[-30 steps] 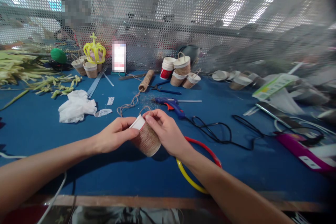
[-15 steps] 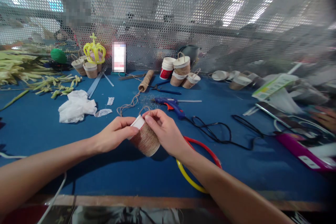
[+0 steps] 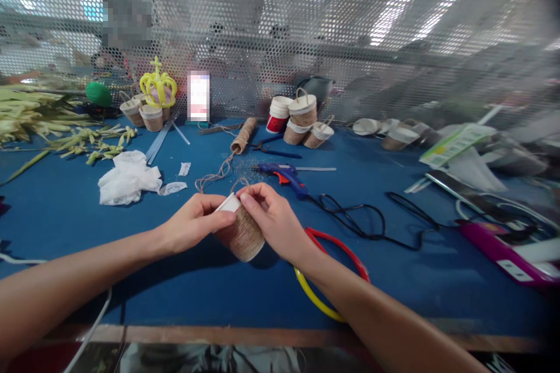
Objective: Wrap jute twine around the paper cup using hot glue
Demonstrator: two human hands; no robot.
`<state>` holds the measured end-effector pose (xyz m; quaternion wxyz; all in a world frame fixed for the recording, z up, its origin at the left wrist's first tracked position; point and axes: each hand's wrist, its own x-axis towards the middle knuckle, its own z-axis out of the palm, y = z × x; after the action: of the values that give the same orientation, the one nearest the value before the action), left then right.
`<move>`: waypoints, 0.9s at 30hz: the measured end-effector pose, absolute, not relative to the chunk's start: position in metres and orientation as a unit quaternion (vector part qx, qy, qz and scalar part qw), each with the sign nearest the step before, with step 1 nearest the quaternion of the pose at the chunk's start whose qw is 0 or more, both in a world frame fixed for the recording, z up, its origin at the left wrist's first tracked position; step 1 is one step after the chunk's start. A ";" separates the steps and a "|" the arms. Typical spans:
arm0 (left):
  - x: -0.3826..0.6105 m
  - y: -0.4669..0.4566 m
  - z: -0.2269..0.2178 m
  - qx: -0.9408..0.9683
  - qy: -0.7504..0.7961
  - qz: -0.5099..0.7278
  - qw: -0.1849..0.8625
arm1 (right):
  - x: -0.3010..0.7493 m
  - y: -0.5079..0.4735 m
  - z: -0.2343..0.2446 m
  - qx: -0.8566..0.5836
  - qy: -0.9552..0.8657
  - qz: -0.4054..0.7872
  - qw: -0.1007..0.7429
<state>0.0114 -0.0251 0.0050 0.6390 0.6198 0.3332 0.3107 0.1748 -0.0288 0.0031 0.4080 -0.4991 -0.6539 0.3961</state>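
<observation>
A paper cup wrapped in brown jute twine [image 3: 242,237] is tilted between my hands, its white rim toward the upper left. My left hand [image 3: 195,224] is closed on the rim, with the thumb lying across the white band. At the rim's other side my right hand [image 3: 266,210] pinches the jute twine [image 3: 238,182], its fingers also against the cup's side; the exact pinch point is partly hidden. Loose twine leads back to a twine roll [image 3: 244,135]. Just beyond my right hand lies a blue glue gun [image 3: 284,176] with a glue stick in its back.
Pliers [image 3: 280,152] and several twine-wrapped cups [image 3: 301,113] stand behind. Crumpled white paper [image 3: 129,178] and pale green plant pieces [image 3: 105,143] lie left. A red and yellow ring [image 3: 324,306] is under my right forearm. A black cord [image 3: 363,227] and purple power strip [image 3: 499,250] lie right.
My left thumb has shifted slightly right along the cup, and the cup has turned a little. My right hand stays in nearly the same place.
</observation>
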 end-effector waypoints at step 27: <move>0.010 -0.026 0.009 0.850 0.222 0.213 0.427 | 0.169 0.013 0.034 -0.436 -0.744 0.469 0.193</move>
<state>0.0103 -0.0259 0.0088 0.4269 0.8505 0.2219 0.2128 0.1685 0.0131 0.0338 0.1933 -0.4358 -0.7437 0.4685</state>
